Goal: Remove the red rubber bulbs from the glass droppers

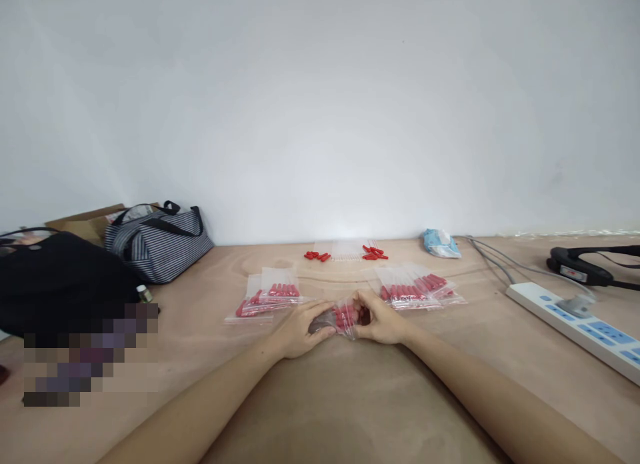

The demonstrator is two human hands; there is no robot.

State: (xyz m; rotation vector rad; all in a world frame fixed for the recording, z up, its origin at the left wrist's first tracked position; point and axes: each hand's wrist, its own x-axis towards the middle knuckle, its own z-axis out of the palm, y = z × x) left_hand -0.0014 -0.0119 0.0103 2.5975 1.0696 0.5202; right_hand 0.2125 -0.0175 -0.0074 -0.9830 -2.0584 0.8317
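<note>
Clear bag (345, 321) with red pieces (344, 314) inside: mid-tabletop (320, 411), some way in from the back edge. Left hand (303, 329) has its grip closed on the left end; right hand (382, 321) pinches the right end. I'd keep both pinches light, bunch the pieces away from the mouth, and flatten the plastic. Can't tell which end the mouth is. Left bag pile (273, 294) and right bag pile (415, 289) lie just beyond the hands; don't snag them. Loose red pieces (375, 253) sit near the back edge.
</note>
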